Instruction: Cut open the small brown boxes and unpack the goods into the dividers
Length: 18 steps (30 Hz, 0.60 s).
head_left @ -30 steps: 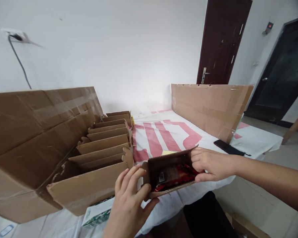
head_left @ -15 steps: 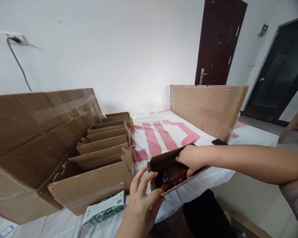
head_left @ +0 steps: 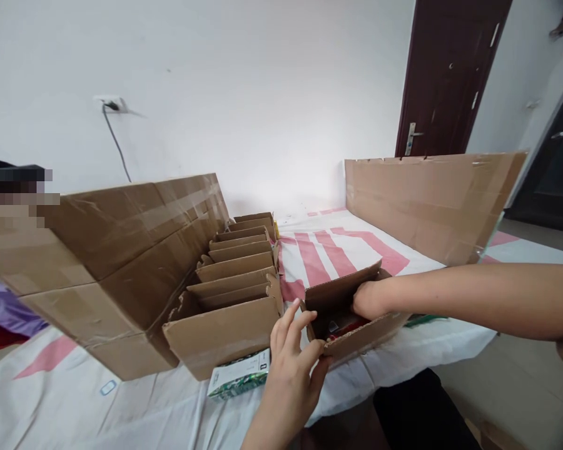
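Note:
A small open cardboard box (head_left: 362, 337) lies on its side near the table's front edge, with a red packet (head_left: 344, 326) inside it. My left hand (head_left: 294, 353) grips the box's left end, thumb under the corner and fingers raised along the edge. My right hand (head_left: 370, 299) reaches into the box from the right; its fingers are hidden inside, above the red packet.
A large open carton (head_left: 136, 250) holding a row of several folded cardboard boxes (head_left: 234, 269) stands to the left. A green and white packet (head_left: 241, 375) lies under its front flap. A flat cardboard sheet (head_left: 431, 200) stands at the back right. White cloth with pink stripes (head_left: 328, 250) covers the table.
My right hand has gone from the box's right edge to deep inside it. The view has swung left, bringing more of the big carton and a wall socket into sight.

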{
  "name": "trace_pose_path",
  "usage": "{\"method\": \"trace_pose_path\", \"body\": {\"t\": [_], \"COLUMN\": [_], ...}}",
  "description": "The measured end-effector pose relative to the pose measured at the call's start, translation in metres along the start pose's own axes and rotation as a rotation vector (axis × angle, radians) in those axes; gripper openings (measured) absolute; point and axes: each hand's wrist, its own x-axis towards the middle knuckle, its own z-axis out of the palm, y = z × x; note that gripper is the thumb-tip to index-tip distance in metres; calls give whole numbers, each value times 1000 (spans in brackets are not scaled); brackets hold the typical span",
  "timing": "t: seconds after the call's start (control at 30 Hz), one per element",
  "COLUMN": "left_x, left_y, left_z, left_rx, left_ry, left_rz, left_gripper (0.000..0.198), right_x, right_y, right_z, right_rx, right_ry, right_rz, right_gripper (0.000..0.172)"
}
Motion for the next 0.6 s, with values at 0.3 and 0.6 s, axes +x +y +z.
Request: {"method": "trace_pose_path", "body": {"t": [0.3, 0.6], "left_x": [0, 14], "left_y": [-12, -41], "left_z": [1, -5], "left_rx": [99, 220], "left_ry": [16, -29], "left_rz": [-25, -56], "left_gripper": [11, 9], "right_x": [-12, -24], "right_y": [-18, 37], "right_z": [-74, -149], "right_rx": [-321, 264], "right_ry": [-198, 216], "right_rz": [-188, -51], "right_gripper": [28, 16]}}
